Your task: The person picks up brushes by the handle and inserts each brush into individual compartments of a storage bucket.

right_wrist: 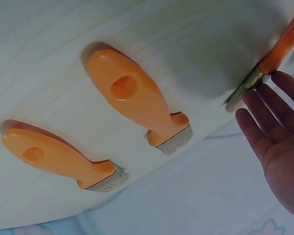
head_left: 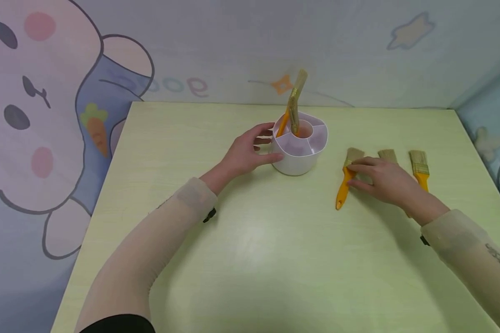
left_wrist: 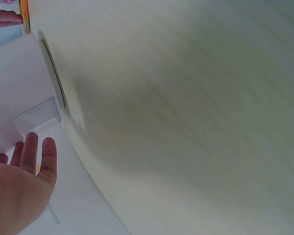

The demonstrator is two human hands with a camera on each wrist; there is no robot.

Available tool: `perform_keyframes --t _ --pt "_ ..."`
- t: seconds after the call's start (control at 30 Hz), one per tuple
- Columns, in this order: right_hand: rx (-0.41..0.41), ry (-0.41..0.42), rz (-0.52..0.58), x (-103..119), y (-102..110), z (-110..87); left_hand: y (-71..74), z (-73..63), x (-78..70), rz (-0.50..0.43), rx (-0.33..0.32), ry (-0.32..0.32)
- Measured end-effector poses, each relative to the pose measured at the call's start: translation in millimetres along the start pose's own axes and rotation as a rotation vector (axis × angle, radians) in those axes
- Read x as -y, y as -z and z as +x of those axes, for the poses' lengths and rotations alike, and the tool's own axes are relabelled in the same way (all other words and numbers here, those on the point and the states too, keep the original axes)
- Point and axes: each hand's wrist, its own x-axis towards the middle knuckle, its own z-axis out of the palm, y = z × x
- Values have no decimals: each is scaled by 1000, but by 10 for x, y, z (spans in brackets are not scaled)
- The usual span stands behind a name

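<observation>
A white round holder (head_left: pixel 295 165) with several compartments stands near the table's back edge. Two paintbrushes (head_left: pixel 293 108) lean in it, bristles up. My left hand (head_left: pixel 250 150) is at its left side, thumb by the front rim, fingers spread; the left wrist view shows these fingers extended beside the holder wall (left_wrist: pixel 19 78). To the right, my right hand (head_left: pixel 385 182) pinches a paintbrush (head_left: pixel 342 189) with an orange handle near its metal band. In the right wrist view the fingertips meet that brush (right_wrist: pixel 279 51) where handle and band join.
Two more orange-handled paintbrushes lie on the table (head_left: pixel 250 259) to the right: one (head_left: pixel 387 155) partly behind my right hand, the other (head_left: pixel 420 166) farther right. A printed cloth (head_left: pixel 233 46) with a rabbit hangs behind and beside the table.
</observation>
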Motion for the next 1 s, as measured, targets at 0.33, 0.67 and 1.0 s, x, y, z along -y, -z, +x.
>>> perform_keyframes --t 0.33,0.67,1.0 --pt "8 81 19 -5 -14 110 -26 2 -7 -11 5 8" --pt "58 -99 18 43 66 101 -28 14 -27 -6 14 2" --pt "67 -176 -40 159 -22 102 2 16 -30 4 8 16"
